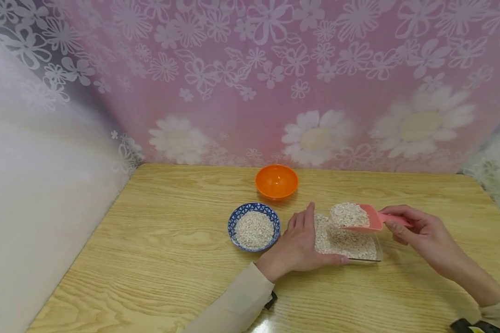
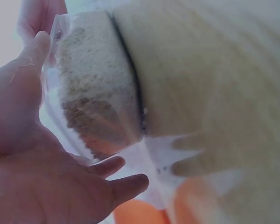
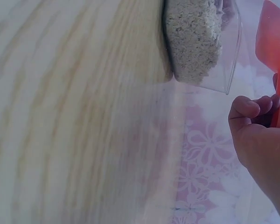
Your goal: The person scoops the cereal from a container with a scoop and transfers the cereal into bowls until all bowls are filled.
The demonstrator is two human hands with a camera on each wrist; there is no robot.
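Observation:
My right hand (image 1: 426, 240) grips the handle of a pink scoop (image 1: 371, 217), heaped with pale oat-like flakes (image 1: 350, 214). The scoop is above a clear plastic box (image 1: 379, 252) that holds more of the same flakes. In the right wrist view the scoop's underside points up and the fingers curl round its handle. My left hand (image 1: 297, 245) rests against the box's left side with fingers extended, its thumb along the front edge. The left wrist view shows the box's clear wall (image 2: 49, 88) along the thumb and palm.
Left of the left hand stands a blue-and-white patterned bowl (image 1: 232, 230) with a mound of similar flakes. Behind it is an orange bowl (image 1: 277, 182) near the back edge. The wooden table (image 1: 150, 259) meets a pink flowered curtain (image 1: 216, 92).

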